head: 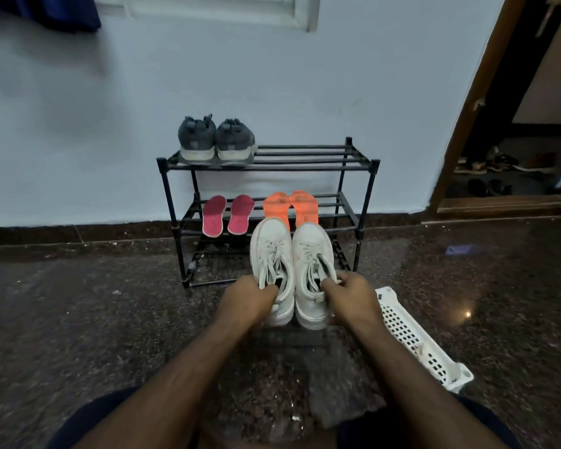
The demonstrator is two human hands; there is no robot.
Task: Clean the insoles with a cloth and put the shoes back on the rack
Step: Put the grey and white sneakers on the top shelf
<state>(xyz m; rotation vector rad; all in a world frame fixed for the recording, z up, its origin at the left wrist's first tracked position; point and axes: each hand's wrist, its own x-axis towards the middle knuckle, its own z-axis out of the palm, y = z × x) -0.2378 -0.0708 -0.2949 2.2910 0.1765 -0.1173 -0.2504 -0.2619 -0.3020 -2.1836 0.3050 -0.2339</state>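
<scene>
Clearly both hands carry the white shoes, side by side, toes pointing far toward the rack (268, 163). The left hand (248, 298) has its fingers hooked into the mouth of the left shoe (271, 254), and the right hand (350, 294) pinches the collar of the right shoe (311, 254) the same way, thumb outside. The pair sits in front of the rack's lower tiers, just near of the orange insoles (290, 209) on the middle shelf; whether the soles touch the floor I cannot tell.

These look like light sneakers: soft uppers, stiffer rubber soles, loose laces that could snag on the bars. The collar grip suits them, though a hold nearer the heel would stop the toes drooping. Red insoles (229, 215) lie left on the same shelf, thin and floppy, best lifted by an edge. Grey shoes (216, 140) stand top left. A grey cloth (340, 390) lies near, beside a white basket (412, 338).
</scene>
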